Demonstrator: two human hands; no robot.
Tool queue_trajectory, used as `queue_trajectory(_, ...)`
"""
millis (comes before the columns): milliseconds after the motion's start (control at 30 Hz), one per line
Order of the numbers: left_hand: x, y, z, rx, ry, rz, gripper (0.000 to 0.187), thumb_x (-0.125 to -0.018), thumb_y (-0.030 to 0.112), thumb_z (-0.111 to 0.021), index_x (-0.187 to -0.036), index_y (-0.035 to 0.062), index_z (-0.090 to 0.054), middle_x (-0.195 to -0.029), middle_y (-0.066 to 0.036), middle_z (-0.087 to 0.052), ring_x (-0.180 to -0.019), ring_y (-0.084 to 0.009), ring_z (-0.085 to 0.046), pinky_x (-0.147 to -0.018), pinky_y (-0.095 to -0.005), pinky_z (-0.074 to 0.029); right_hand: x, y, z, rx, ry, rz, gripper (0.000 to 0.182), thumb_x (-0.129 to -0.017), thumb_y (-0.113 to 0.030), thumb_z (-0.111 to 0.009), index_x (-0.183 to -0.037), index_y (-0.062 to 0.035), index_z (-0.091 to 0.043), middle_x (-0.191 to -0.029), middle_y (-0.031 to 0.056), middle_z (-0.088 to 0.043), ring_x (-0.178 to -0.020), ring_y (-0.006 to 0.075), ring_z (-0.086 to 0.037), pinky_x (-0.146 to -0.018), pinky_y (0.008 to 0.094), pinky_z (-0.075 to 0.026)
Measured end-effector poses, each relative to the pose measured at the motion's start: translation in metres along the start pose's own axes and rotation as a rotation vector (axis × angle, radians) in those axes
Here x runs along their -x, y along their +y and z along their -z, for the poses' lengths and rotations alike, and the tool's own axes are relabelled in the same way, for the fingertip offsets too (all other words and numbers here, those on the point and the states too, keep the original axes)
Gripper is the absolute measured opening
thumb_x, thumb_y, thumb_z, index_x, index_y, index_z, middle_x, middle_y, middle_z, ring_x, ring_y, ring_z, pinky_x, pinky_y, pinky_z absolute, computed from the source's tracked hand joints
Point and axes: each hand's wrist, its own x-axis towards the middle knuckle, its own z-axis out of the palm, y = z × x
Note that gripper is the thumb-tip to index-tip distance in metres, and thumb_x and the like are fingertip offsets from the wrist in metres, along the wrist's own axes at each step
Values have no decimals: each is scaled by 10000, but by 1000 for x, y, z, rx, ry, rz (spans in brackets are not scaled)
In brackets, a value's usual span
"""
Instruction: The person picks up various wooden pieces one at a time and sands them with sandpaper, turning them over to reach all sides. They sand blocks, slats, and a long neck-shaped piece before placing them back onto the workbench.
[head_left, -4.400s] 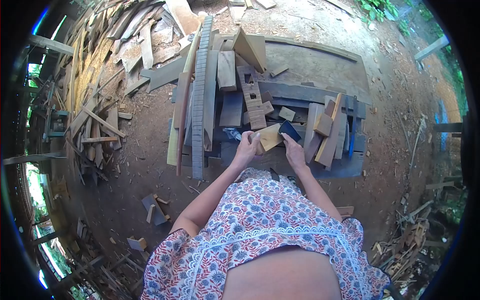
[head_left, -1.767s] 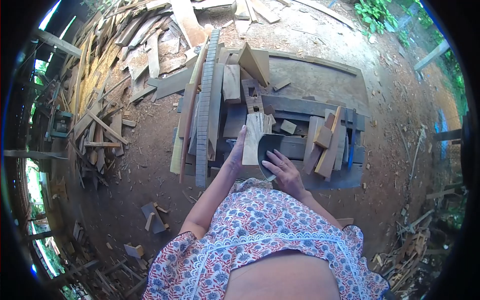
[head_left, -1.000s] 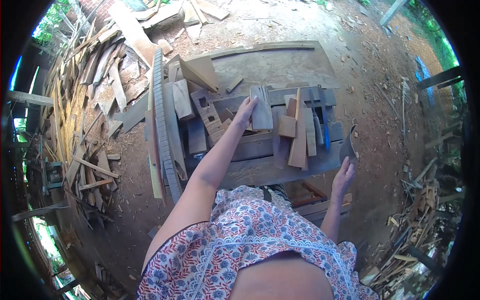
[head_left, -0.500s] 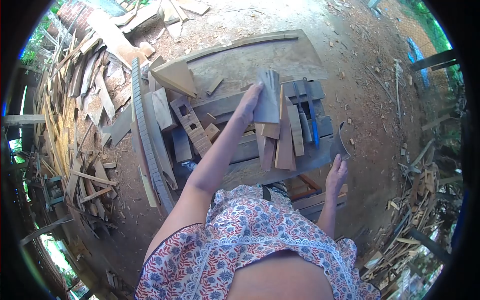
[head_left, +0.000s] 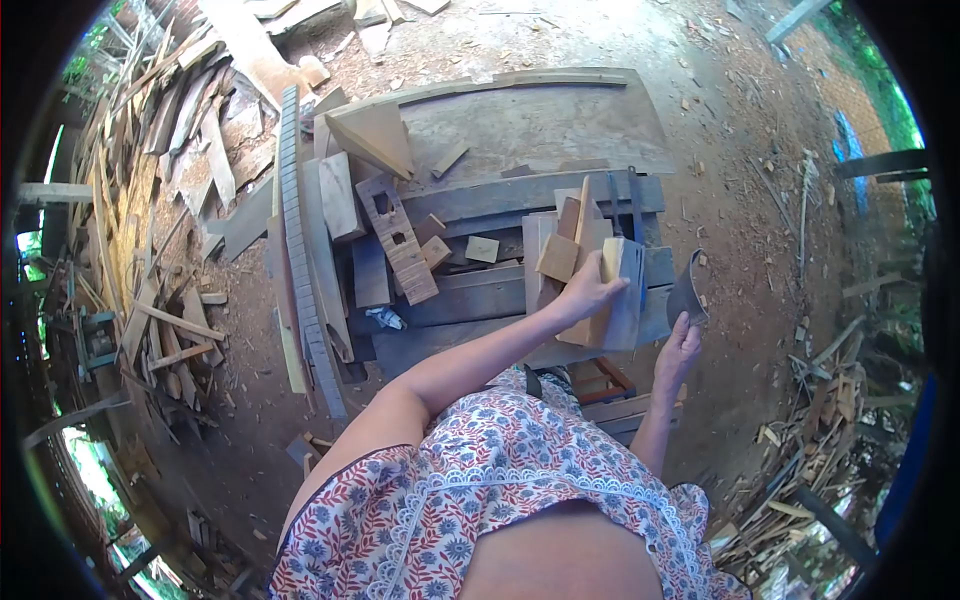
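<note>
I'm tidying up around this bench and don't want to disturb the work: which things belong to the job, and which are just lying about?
In use:
- wood block, in the left hand
- dark curved sheet, in the right hand

Apparently just lying about:
- block with square holes
- small pale block
- crumpled scrap
- scrap wood pile

Daylight glare on ground (head_left: 560,40) at top, dimmer shade below; fisheye bending, black corners, soft edges.
</note>
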Motion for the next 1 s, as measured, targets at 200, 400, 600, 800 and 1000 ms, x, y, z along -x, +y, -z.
queue_trajectory(200, 65, -20, 87, 129, 177, 48, 577, -842, 247, -643, -1261, -20, -348, -1102, -197, -531, -1057, -246, -545, -882, -343, -457, 7, 4, -1, -139, 129, 117, 390, -959, -301, -472, -920, 77, -564, -752, 189, -598, -639, 268, -509, -608, 405, -399)
queue_trajectory(400, 68, -120, 151, -223, 409, 84, 566, -849, 257, -619, -1276, -27, -377, -1172, -207, -548, -1037, -260, -574, -876, -351, -458, 12, -9, -8, -10, 30, 51, 463, -954, -352, -472, -770, 71, -505, -655, 185, -498, -605, 267, -440, -584, 418, -357)
queue_trajectory(600, 50, -130, 140, -92, 296, 212, 538, -859, 314, -597, -1258, -10, -439, -1113, -180, -581, -1041, -248, -558, -882, -352, -443, 12, -32, -13, -85, 0, 99, 487, -952, -354, -477, -696, 59, -445, -602, 165, -420, -585, 259, -375, -572, 433, -329)
queue_trajectory(800, 71, -142, 133, -252, 400, 309, 579, -871, 404, -571, -1246, -18, -443, -1162, -189, -549, -984, -280, -567, -843, -379, -462, 12, -26, -30, -96, 71, 302, 405, -952, -303, -494, -760, 53, -512, -630, 164, -510, -562, 259, -419, -543, 408, -355)
queue_trajectory(1000, 128, -146, 174, 1591, 726, 556, 785, -738, 346, -760, -1306, 17, -330, -1250, -178, -413, -1193, -362, -422, -1016, -487, -359, 23, -44, -41, -9, -41, 227, 402, -949, -316, -493, -822, 61, -551, -687, 190, -558, -596, 289, -476, -573, 414, -381)
